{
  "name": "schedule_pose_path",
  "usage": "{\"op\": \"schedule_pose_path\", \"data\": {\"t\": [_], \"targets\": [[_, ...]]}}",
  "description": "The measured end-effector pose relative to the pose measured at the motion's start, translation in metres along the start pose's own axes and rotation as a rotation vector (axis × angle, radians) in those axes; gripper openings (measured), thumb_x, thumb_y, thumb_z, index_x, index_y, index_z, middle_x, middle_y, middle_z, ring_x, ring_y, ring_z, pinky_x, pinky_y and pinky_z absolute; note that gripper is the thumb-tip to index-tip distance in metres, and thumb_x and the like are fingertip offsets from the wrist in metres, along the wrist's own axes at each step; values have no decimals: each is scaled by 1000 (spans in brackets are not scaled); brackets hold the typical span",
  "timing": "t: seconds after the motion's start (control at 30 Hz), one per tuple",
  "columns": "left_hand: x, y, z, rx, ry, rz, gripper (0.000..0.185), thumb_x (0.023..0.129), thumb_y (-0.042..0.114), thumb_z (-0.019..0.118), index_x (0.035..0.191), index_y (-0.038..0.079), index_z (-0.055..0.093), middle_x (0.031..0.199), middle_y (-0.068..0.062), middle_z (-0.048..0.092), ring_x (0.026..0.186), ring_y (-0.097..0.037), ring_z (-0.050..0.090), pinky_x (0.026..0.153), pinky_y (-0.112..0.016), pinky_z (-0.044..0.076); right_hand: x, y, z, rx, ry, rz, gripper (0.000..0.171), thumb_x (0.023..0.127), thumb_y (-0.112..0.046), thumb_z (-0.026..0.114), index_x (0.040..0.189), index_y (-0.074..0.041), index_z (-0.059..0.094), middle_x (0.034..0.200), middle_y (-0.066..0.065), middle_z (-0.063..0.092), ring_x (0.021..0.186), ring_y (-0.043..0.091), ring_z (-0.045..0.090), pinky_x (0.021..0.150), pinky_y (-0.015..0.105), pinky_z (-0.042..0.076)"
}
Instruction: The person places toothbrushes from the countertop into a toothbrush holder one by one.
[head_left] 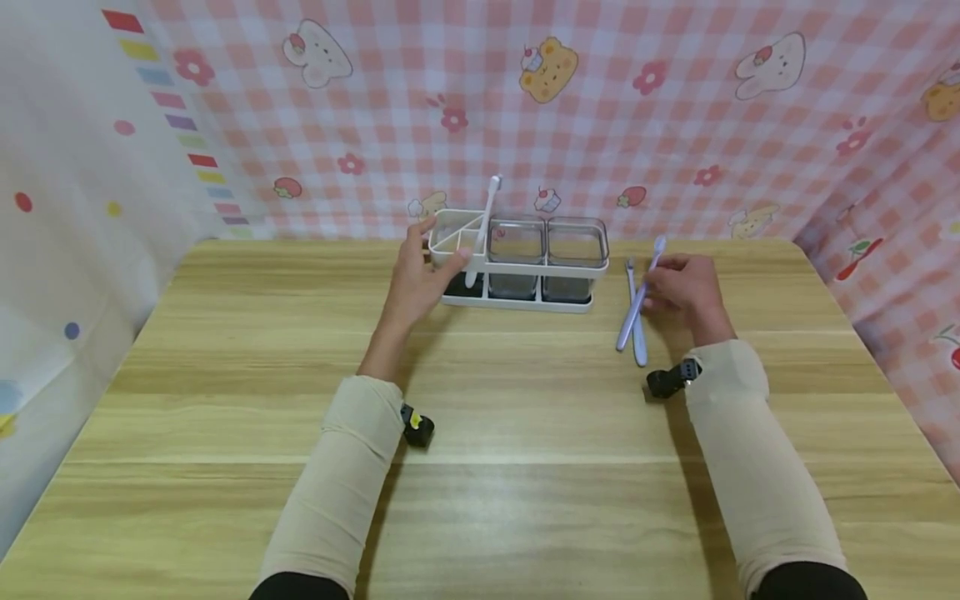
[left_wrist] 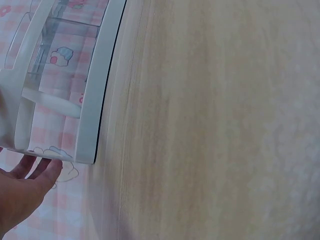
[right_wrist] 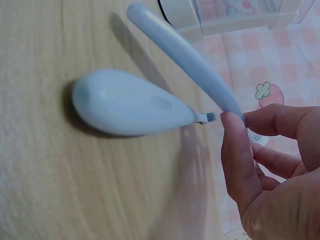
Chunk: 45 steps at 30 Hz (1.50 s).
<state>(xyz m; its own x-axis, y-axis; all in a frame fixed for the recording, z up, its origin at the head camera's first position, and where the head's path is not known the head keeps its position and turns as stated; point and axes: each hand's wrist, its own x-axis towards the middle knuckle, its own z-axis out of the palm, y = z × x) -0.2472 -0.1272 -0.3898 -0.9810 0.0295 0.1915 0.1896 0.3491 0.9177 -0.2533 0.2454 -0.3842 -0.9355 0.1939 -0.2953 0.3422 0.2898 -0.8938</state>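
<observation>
head view: left hand (head_left: 415,279) rests loose-fingered against the organizer (head_left: 517,262); right hand (head_left: 686,287) pinches a purple toothbrush (head_left: 637,302).

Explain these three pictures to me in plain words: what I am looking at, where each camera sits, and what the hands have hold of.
No machine here: a person works with two bare hands at a wooden table. The wide picture comes from a camera on the head, looking down. The other two come from cameras strapped to each wrist. The left hand rests against the end of a white organizer, which has clear cups and a white toothbrush standing in it. The right hand pinches a lilac toothbrush, its handle end low near the table. A second lilac toothbrush lies flat beside it.
</observation>
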Motion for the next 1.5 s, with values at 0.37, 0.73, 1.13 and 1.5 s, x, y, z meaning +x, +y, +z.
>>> {"op": "schedule_pose_path", "data": {"t": [0.37,0.73,1.13,1.5], "targets": [[0,0,0,21,5,3,77,94,39,71,155,9,34,136,-22,48,119,-34,52,100,-46,46,-11,-9,-1,83,18,-40,47,101,-8,58,145,4,49,113,9,57,77,6,66,74,26,59],[-1,0,-1,25,10,8,77,94,38,71,155,9,34,135,-22,49,119,-34,52,99,-45,46,-16,-18,5,232,47,-79,37,99,-7,61,136,1,58,103,4,60,85,10,62,69,26,59],[0,-1,-1,28,-2,11,76,94,39,70,154,9,34,134,-21,49,119,-34,52,100,-46,46,-26,-34,6,368,97,-120,19,96,-1,64,114,-7,67,96,3,57,83,12,63,67,26,59],[0,0,-2,35,-12,-12,78,94,43,69,155,12,33,137,-20,47,121,-33,51,100,-45,46,-28,-44,9,404,113,-162,32,96,-2,65,127,-1,65,100,5,55,87,15,62,67,27,59]]}}
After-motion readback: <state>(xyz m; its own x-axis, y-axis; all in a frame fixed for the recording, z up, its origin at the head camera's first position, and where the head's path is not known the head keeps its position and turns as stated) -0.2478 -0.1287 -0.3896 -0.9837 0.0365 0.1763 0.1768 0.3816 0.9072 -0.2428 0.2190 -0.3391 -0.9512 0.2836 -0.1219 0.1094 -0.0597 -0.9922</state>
